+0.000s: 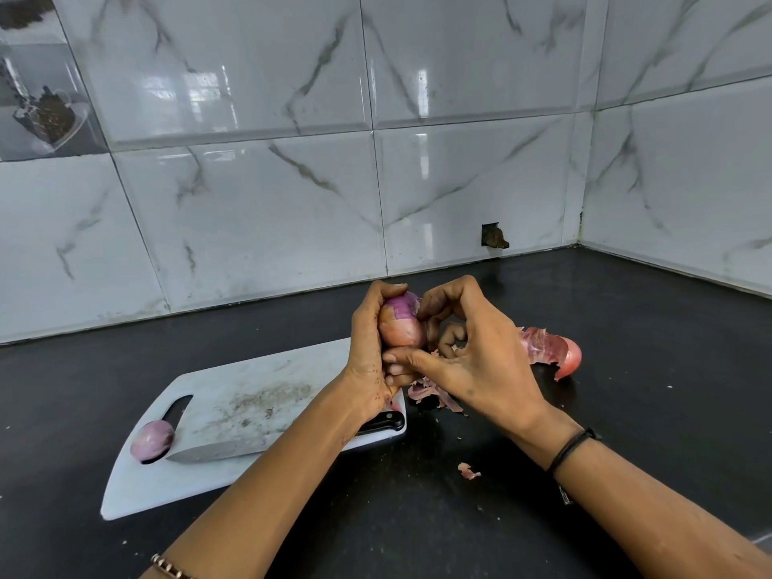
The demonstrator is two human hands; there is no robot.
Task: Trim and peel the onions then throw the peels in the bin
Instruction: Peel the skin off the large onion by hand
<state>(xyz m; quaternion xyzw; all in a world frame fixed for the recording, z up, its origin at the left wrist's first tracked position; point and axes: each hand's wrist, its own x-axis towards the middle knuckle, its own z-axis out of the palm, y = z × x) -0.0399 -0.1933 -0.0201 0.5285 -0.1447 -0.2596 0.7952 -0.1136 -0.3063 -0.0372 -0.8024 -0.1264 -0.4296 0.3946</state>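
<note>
Both hands hold one onion (402,325) in the air above the right end of the board (250,390). The left hand (367,353) wraps it from the left, fingers curled closed round it. The right hand (484,361) pinches it, thumb under its lower end and bent fingertips on its upper skin. The onion is oval: glossy purple on top, dry tan skin below.

The white, scuffed plastic board bears a steel knife (217,451) with a black handle and a smooth peeled onion (151,440) by the blade tip. Papery pink peels (547,348) lie on the black counter (647,340) behind the right hand. A small scrap (468,470) lies nearer. Glossy marbled tiles (250,202) back the counter.
</note>
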